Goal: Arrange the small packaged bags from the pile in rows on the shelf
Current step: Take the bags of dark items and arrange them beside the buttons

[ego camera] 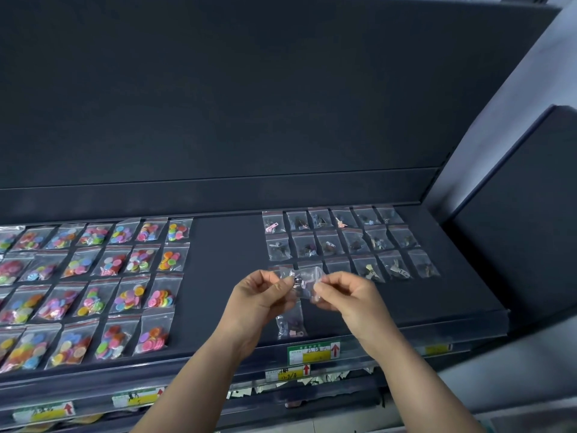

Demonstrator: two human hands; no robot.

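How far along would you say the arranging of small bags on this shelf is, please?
Done: three rows of small bags lie on the right of the shelf. In hand: the left hand and right hand pinch one clear bag. Left: placing it and the small pile by the front edge.

Along the shelf (224, 260) front edges, low in the frame, price tags (312, 354) are showing red up-arrows (335, 350); their handwriting is blurring beyond reading.
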